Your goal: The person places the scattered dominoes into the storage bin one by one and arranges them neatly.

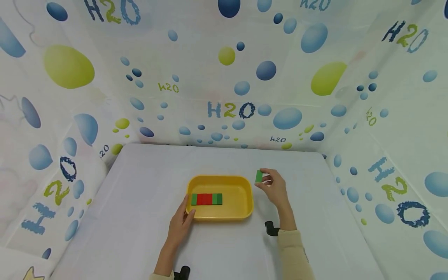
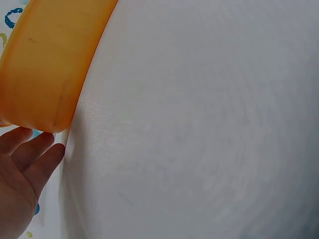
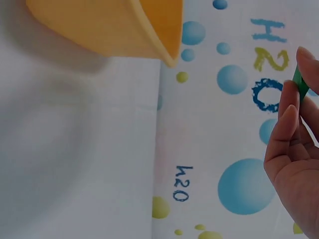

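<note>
A yellow tray [image 1: 227, 218] lies on the white table with a row of red blocks [image 1: 204, 199] and green blocks [image 1: 217, 199] along its left half. The left hand [image 1: 179, 225] holds the tray's near left corner, thumb at the front rim and fingers along the left side. From the left wrist, its fingertips [image 2: 37, 144] show right at the tray's end wall. Beyond the tray's right end, the right hand [image 1: 275, 188] pinches a flat green block [image 1: 259, 176] by its ends between thumb and fingers. Only a green edge shows in the right wrist view.
White cloth with blue and green spots and H2O lettering hangs behind the table [image 1: 140, 186] and at both sides. Black strap mounts [image 1: 271, 228] sit at the wrists. A beige sleeve [image 1: 293, 252] covers the right forearm.
</note>
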A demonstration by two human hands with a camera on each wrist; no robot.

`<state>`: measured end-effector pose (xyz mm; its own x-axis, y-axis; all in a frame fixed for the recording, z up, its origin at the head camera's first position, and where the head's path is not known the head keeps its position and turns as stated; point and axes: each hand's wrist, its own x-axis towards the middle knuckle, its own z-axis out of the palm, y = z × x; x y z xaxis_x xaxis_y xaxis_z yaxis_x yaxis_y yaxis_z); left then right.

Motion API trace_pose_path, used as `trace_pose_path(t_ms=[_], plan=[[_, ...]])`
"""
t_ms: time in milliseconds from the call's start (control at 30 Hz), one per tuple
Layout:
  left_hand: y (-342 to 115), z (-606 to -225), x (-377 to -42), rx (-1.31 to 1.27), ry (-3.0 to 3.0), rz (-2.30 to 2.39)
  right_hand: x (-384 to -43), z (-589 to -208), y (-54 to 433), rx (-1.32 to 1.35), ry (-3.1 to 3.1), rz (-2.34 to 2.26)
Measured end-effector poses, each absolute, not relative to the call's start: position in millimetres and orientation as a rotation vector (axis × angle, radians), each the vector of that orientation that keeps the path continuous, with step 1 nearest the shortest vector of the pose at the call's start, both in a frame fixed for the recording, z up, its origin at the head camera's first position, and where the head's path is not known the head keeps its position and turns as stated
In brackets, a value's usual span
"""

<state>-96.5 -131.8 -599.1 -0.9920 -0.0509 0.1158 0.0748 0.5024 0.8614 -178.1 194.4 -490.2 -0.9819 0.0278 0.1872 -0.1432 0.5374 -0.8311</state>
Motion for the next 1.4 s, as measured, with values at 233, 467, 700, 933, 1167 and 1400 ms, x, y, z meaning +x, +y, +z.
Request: trace_pose_path(t_ms=[233,467,700,933,1167,1400], plan=[[-131.2,-599.1,-96.8,-0.025,-2.615,-1.502,-180.5,-494.7,176.6,0.252,-2.579,1.439],[-130.3,-599.3,-96.6,-0.013,-2.633,-1.478,-183.8,-503.9,155.6,0.317,-2.621,1.499],[-130.0,-599.3,-96.2,-0.004,-2.622,-1.5,-184.5,-518.0,140.9,0.358,-2.705,1.527],[-130.0,-598.4,-95.8,0.008,-2.625,-1.527,-187.0,-530.0,131.3,0.336,-2.813,1.534],[-131.0,-599.8,-96.3,-0.018,-2.617,-1.485,-189.1,-540.9,124.2,0.416,-2.874,1.542],[-130.7,-598.6,-96.7,-0.028,-2.626,-1.475,-192.2,-549.7,116.1,0.394,-2.942,1.486]])
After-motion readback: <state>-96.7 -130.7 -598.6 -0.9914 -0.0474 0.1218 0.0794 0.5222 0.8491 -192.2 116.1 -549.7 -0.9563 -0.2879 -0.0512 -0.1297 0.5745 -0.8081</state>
